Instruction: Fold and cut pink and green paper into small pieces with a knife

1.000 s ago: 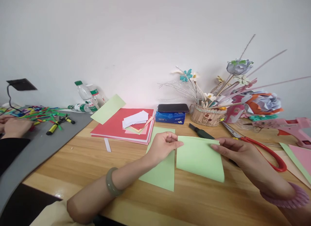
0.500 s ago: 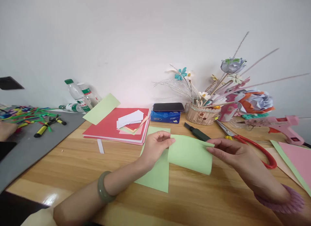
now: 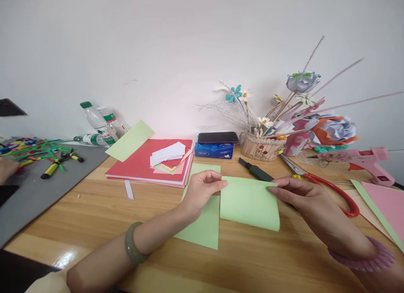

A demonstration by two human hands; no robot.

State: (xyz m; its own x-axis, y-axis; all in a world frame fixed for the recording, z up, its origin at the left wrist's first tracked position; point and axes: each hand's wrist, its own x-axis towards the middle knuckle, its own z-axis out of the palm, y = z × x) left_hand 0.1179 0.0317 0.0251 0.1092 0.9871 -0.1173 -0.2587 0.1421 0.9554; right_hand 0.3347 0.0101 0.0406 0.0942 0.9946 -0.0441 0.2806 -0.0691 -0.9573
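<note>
We could not trace the whole dark green tool (image 3: 259, 172), part of which lay hidden behind the held green sheet (image 3: 249, 204) and the right hand (image 3: 298, 195), and the left hand (image 3: 200, 192) covered some of the flat green sheet (image 3: 208, 225). At the left edge we saw only part of a co-worker's hand (image 3: 6, 170), and the right edge cut off the pink sheet (image 3: 384, 200); the print on the blue pack (image 3: 216, 149) proved unreadably small.
</note>
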